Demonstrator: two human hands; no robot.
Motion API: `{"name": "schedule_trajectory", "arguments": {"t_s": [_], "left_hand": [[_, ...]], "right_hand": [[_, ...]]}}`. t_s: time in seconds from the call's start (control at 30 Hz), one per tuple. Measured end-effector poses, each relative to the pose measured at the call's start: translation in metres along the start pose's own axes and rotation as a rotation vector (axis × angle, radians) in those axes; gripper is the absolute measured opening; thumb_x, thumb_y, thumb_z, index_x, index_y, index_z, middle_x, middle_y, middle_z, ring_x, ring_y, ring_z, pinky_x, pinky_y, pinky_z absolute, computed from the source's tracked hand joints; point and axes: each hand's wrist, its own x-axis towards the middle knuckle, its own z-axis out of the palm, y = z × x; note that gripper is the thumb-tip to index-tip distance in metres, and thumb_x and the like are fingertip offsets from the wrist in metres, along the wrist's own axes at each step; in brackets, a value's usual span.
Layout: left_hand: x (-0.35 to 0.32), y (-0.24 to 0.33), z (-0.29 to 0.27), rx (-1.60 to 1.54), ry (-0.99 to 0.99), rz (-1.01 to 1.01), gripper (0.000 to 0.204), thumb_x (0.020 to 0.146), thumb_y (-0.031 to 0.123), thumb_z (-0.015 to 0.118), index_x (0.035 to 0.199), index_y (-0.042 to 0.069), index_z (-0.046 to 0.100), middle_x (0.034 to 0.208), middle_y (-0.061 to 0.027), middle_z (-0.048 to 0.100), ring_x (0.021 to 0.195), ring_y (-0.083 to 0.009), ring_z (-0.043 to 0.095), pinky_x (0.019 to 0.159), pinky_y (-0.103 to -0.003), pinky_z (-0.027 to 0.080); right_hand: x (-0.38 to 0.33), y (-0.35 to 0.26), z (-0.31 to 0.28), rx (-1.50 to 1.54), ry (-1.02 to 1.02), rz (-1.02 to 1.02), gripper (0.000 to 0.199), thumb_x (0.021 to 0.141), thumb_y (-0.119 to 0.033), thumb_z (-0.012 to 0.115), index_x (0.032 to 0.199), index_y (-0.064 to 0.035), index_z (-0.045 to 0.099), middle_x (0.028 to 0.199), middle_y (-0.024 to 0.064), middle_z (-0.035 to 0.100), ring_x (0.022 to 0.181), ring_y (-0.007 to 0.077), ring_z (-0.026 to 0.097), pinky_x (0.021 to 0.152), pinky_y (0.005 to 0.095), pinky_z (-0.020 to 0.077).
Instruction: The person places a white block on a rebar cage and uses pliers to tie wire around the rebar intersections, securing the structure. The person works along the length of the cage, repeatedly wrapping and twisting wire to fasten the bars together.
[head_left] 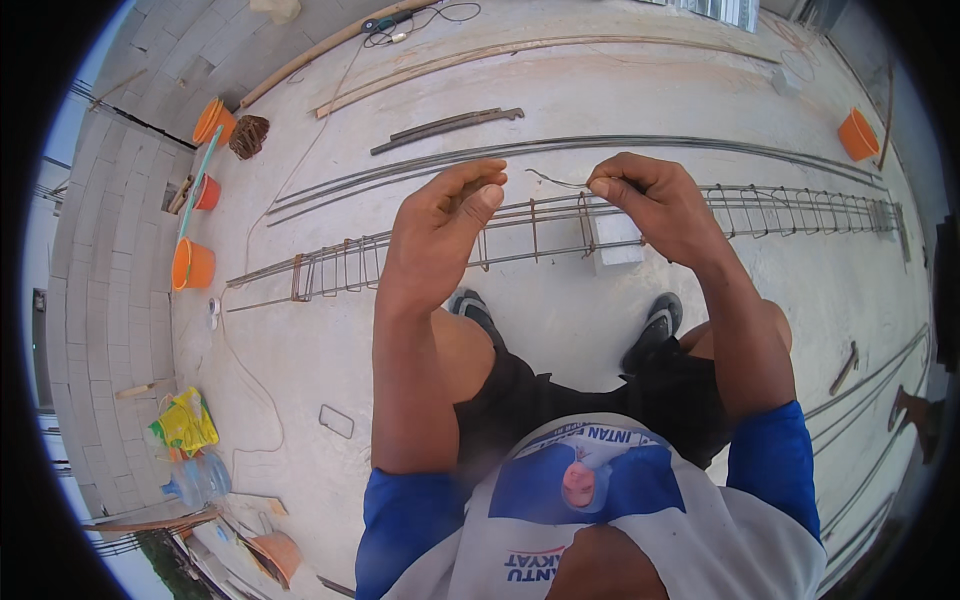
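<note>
Pinching a thin wire point(555, 181) with the right fingers point(622, 172), holding the left fingers point(470, 178) loosely curled and parted near its loose end, above a steel bar cage point(534, 215) crossing a pale block point(618, 250) on a concrete floor point(560, 320). Beyond the fingers, long bars point(620, 140) and wooden strips point(400, 80); far left of them, orange buckets point(193, 265) along a block wall point(110, 250).

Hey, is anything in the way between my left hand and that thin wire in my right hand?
Nothing visible: only an open gap shows between your left hand and the free end of the thin, dark metal wire pinched in your right hand. The long cage of grey steel bars lies beneath the hands, not between them.
</note>
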Motion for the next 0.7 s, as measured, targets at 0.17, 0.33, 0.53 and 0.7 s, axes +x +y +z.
{"name": "schedule_trajectory", "arguments": {"t_s": [0.17, 0.33, 0.53, 0.7], "left_hand": [[-0.111, -0.118, -0.134, 0.027, 0.587, -0.442, 0.035, 0.094, 0.032, 0.054, 0.111, 0.001, 0.06, 0.095, -0.0087, 0.064, 0.092, -0.0174, 0.06, 0.079, -0.032, 0.051], [-0.344, -0.325, -0.026, -0.207, 0.005, -1.556, 0.073, 0.088, 0.057, 0.055, 0.13, -0.002, 0.047, 0.125, -0.0218, 0.055, 0.11, -0.0343, 0.056, 0.087, -0.051, 0.05], [-0.348, -0.365, 0.121, -0.285, -0.257, -1.519, 0.068, 0.089, 0.052, 0.054, 0.129, -0.002, 0.049, 0.123, -0.0206, 0.056, 0.109, -0.0323, 0.056, 0.087, -0.049, 0.05], [-0.306, -0.371, 0.134, -0.201, -0.301, -1.455, 0.063, 0.09, 0.049, 0.054, 0.128, -0.001, 0.05, 0.122, -0.0195, 0.057, 0.108, -0.0307, 0.057, 0.087, -0.047, 0.049]], "right_hand": [[-0.007, 0.031, -0.02, -0.081, 0.015, 0.186, 0.024, 0.093, -0.022, 0.057, 0.099, 0.0003, 0.064, 0.079, 0.0022, 0.059, 0.077, 0.0101, 0.05, 0.074, 0.0269, 0.0419], [0.019, 0.073, 0.001, -0.28, -0.039, 0.257, 0.023, 0.093, -0.017, 0.057, 0.102, 0.0029, 0.063, 0.086, 0.0029, 0.06, 0.079, 0.0089, 0.051, 0.072, 0.0253, 0.0418], [0.071, 0.054, 0.071, -0.324, -0.29, 0.19, 0.022, 0.092, -0.017, 0.056, 0.1, 0.0035, 0.061, 0.082, 0.0033, 0.057, 0.077, 0.0095, 0.048, 0.073, 0.0254, 0.0404], [0.132, 0.061, 0.137, -0.255, -0.47, 0.147, 0.018, 0.091, -0.014, 0.057, 0.099, 0.0019, 0.062, 0.075, 0.0026, 0.055, 0.071, 0.0082, 0.045, 0.067, 0.0258, 0.039]]}}
